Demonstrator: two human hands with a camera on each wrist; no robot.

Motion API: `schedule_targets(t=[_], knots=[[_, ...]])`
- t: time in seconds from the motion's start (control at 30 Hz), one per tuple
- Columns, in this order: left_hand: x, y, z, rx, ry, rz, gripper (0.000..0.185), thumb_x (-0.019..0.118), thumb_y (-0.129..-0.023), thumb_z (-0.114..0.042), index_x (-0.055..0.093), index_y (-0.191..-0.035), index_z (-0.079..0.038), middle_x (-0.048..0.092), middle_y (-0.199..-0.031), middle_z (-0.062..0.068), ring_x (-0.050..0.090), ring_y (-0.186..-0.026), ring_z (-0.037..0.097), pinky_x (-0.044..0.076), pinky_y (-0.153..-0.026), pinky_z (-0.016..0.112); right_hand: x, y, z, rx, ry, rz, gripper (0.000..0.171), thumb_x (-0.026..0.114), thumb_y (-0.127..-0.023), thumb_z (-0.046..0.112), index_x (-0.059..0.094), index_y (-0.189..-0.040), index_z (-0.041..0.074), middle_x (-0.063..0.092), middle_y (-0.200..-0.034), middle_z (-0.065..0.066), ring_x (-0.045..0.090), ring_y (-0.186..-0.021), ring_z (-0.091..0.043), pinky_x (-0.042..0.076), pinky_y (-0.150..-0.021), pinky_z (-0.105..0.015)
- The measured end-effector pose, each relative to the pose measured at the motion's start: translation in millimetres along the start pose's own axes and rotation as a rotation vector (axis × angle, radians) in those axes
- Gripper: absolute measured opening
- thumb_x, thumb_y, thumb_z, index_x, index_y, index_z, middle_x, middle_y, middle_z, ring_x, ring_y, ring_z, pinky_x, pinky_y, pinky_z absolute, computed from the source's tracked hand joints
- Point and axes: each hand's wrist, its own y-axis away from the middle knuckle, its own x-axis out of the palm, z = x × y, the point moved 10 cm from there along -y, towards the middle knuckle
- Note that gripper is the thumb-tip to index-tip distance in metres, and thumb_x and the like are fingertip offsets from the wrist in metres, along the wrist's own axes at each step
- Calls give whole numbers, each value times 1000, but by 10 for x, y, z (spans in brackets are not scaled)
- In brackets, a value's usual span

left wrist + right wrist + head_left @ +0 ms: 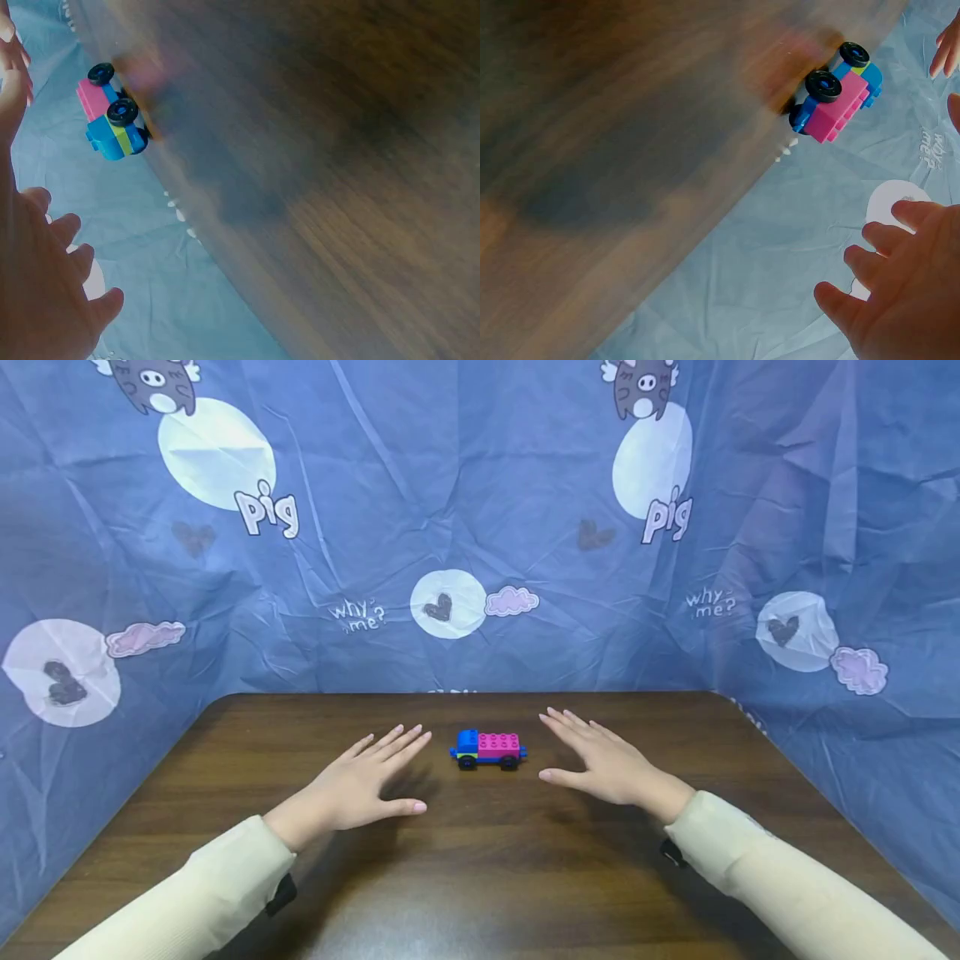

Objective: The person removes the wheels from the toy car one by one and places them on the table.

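Left hand [348, 789] and right hand [611, 767] outstretched, apart, flanking toy truck [497, 743]; only wrist views show its pink reflection [154, 73].

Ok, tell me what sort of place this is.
Probably an indoor tabletop set-up for play or filming: a wood-grain table, a creased blue cartoon-print backdrop hung behind it, and a small toy truck standing on top.

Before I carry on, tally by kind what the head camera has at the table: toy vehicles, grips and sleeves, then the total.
Toy vehicles: 1, the blue and pink toy truck
Grips: 2, the left grip and the right grip
Sleeves: 2, the left sleeve and the right sleeve
Total: 5
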Motion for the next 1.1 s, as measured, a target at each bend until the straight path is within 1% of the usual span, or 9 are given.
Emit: schedule_targets(t=[0.1,0.2,0.37,0.57,0.7,0.87,1.0,1.1], knots=[[-8,-48,-7,7,4,-8,90,58,-85,-65,18,-156,-26,21,-161,-2,19,-149,23,20,-119,53,-24,-56,37,-18,-14,-16,86,54,-87,66,25,-154,21,23,-161,-3,20,-148,-25,20,-120,-50],[-11,-108,-13,8,33,-12,91,60,-85,-64,19,-155,-24,23,-161,-1,20,-149,24,22,-119,52,-33,-103,71,-28,-39,-23,86,57,-87,64,27,-153,19,24,-160,-5,21,-148,-26,25,-118,-51],[-7,-229,-26,22,83,-22,93,64,-84,-61,22,-155,-19,26,-160,2,23,-147,26,26,-118,51,-1,-175,99,-6,-83,-10,87,61,-85,63,28,-153,19,23,-161,-3,22,-148,-24,31,-114,-53],[-5,-350,-45,31,138,-36,95,69,-82,-57,24,-154,-15,30,-158,7,27,-146,30,30,-115,52,86,-262,108,14,-77,20,88,62,-85,63,27,-154,21,23,-161,-2,24,-147,-24,33,-113,-54],[26,-426,-38,1,208,-16,94,70,-82,-54,24,-154,-14,28,-159,8,25,-146,30,28,-116,52,130,-312,92,43,-93,35,88,63,-84,61,26,-154,21,22,-161,-2,23,-148,-26,32,-113,-55],[89,-546,-16,-49,301,4,92,72,-83,-49,24,-154,-14,25,-160,9,22,-148,30,24,-118,51,196,-369,76,65,-128,48,90,66,-85,56,24,-154,17,22,-161,-7,23,-147,-30,30,-114,-55],[126,-661,-22,-66,350,1,89,74,-84,-42,27,-153,-10,28,-158,12,26,-146,32,25,-118,50,248,-417,75,80,-172,54,90,69,-85,51,25,-154,14,24,-160,-11,26,-146,-32,29,-115,-54],[151,-751,-16,-64,387,-6,84,74,-85,-36,31,-150,-6,33,-155,16,31,-143,34,27,-118,49,266,-468,96,71,-204,43,89,71,-85,47,28,-152,10,28,-158,-14,29,-144,-33,28,-116,-52]])
